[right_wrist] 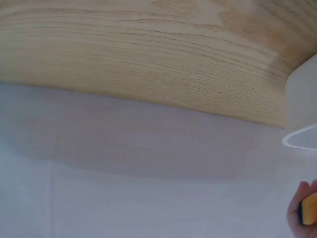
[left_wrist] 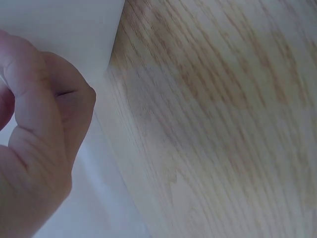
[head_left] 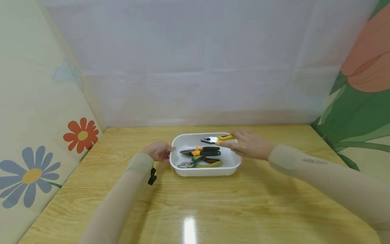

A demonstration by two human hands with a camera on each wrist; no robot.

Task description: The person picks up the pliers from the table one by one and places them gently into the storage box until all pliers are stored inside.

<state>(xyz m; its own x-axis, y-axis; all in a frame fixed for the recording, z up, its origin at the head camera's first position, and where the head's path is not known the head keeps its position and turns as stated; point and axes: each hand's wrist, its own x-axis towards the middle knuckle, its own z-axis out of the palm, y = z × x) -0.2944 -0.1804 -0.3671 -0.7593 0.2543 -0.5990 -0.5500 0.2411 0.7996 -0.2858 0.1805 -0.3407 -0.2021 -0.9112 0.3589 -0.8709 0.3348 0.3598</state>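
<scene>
Combination pliers [head_left: 212, 139] with yellow handles are held by my right hand [head_left: 251, 145] over the back right part of a white tray [head_left: 205, 172]. Their metal jaws point left. In the right wrist view, only an orange-yellow handle end [right_wrist: 309, 209] shows in that hand. My left hand [head_left: 157, 151] grips the tray's left rim, thumb on top and fingers curled outside. Inside the tray lie pointed-nose pliers [head_left: 208, 153] with black and orange handles. In front of them are pliers [head_left: 186, 165] with green and yellow handles, partly overlapping a dark reddish handle [head_left: 211, 160].
The tray stands on a wood-grain table [head_left: 189, 203], towards its back edge. Behind the table hangs a pale cloth [head_left: 195, 74]. Flower-printed panels [head_left: 31, 176] flank it on both sides. A black strap [head_left: 152, 176] hangs at the left wrist.
</scene>
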